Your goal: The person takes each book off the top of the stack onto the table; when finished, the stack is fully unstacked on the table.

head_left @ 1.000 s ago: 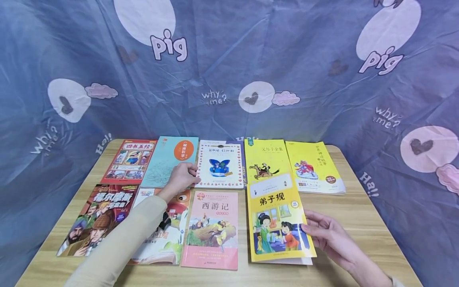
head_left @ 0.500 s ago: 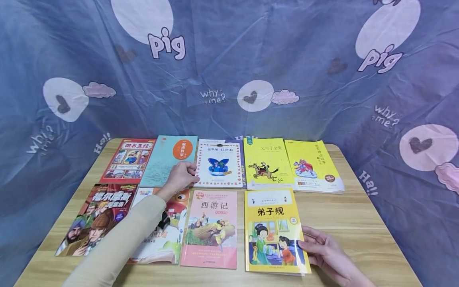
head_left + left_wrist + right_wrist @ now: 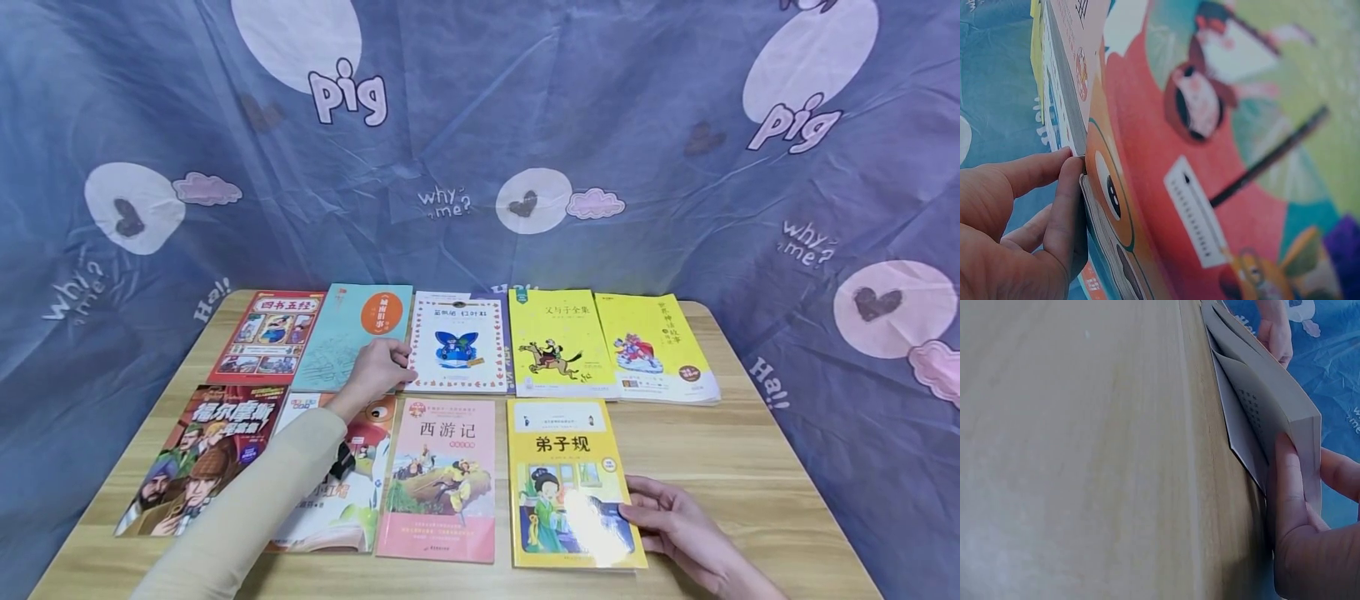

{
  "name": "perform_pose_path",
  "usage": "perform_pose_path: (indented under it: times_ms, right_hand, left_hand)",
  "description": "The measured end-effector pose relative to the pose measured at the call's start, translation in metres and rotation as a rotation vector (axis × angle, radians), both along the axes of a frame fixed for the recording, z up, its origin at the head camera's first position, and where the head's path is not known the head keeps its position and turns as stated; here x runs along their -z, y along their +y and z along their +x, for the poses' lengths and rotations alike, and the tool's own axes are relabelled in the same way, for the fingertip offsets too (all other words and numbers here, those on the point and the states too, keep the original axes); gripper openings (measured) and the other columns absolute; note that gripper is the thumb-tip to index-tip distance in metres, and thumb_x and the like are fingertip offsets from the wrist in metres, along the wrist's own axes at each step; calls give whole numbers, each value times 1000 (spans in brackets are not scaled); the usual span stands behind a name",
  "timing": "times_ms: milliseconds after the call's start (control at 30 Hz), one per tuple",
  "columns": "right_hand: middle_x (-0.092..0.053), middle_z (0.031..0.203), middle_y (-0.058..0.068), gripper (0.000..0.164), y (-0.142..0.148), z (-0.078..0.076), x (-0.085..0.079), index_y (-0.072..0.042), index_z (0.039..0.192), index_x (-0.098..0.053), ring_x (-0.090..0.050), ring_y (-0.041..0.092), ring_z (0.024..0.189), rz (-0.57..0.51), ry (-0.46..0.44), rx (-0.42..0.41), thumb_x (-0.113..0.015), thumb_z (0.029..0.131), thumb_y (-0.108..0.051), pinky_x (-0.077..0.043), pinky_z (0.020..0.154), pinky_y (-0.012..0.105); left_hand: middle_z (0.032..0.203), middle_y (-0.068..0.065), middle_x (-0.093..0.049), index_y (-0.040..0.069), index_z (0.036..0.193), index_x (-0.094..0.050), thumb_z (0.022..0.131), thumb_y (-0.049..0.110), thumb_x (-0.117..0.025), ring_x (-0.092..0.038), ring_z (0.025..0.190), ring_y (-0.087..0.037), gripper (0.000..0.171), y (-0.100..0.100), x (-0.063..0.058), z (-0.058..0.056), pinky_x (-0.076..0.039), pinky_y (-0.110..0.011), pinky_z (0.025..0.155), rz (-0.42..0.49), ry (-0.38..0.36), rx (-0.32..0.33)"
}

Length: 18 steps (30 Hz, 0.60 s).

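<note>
My left hand pinches the lower left corner of a white book with a blue butterfly picture, in the back row. Its curled fingertips meet at that book's edge in the left wrist view. My right hand grips the right edge of a yellow book with cartoon figures, thumb on the cover and fingers at the page side. In the right wrist view this book's pages are partly fanned apart above its lower cover. A pink book lies just left of it.
Behind are a red book, a teal book and two yellow books. A detective book and a red-cap book lie front left, partly under my left sleeve. A blue curtain hangs behind the wooden table.
My right hand has lowered the yellow book toward me, off the back-row book it overlapped, to beside the pink book; it now lies flatter. My left hand has stayed at the white book's corner.
</note>
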State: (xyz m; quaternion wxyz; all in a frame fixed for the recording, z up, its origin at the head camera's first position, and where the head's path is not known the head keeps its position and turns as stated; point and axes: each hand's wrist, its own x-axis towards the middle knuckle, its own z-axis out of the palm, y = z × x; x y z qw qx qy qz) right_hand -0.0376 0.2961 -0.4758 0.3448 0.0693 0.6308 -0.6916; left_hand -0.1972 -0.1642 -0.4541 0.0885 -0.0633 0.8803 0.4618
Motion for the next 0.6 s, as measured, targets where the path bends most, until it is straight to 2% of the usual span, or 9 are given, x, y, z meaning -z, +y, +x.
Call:
perform_pose_path:
  times_ms: [233, 467, 600]
  right_hand:
    - [-75, 109, 0, 71, -5, -4, -1, 14, 157, -30, -75, 15, 98, 87, 38, -20, -67, 103, -12, -68, 85, 34]
    - [-75, 104, 2, 73, -8, -7, -6, 16, 154, -33, -77, 17, 96, 174, 74, -44, -71, 100, -13, -69, 83, 37]
    - [-74, 98, 2, 68, -5, -12, -11, 20, 148, -39, -76, 16, 86, 276, 150, -104, -72, 99, -12, -70, 74, 37]
  left_hand:
    - [111, -19, -68, -1, 136, -66, 92, 5, -79, -72, 75, -18, 46, 0, -1, 0, -66, -29, 67, 1, 3, 7]
    - [111, -18, -68, -1, 135, -66, 92, 6, -79, -73, 77, -18, 46, 0, -1, -1, -66, -28, 68, -11, -2, 1]
    - [111, -18, -68, 0, 135, -66, 91, 7, -80, -73, 78, -19, 46, 1, -1, -1, -66, -27, 67, -17, -10, -1]
